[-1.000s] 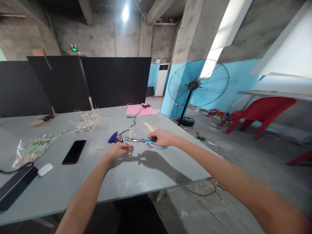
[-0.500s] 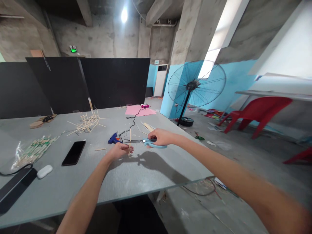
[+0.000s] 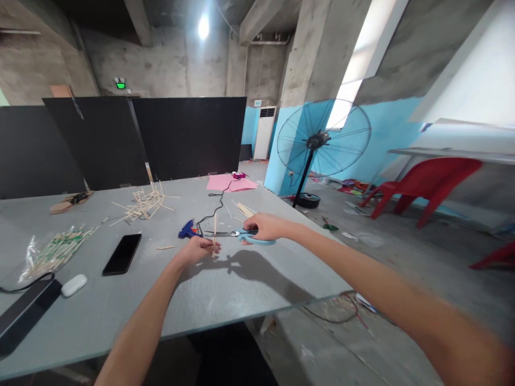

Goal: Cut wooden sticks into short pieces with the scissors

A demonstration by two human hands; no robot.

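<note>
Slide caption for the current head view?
Right hand holds blue-handled scissors at a thin stick gripped by the left hand.

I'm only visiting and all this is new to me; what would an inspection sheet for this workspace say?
Surface: grey tabletop, with a short loose stick lying on it.
Work things: upright thin stick; scissors with light-blue handles, blades at the stick, contact unclear; blue glue gun nearby.
Clutter: tangled stick pile, bagged sticks, phone, white case, pink paper.
Grips: left grip holds the upright stick; right grip holds the scissors.
Cables: black cable from the glue gun towards the paper; another black cord at far left.
Surroundings: black partitions, large fan, red chair.
</note>
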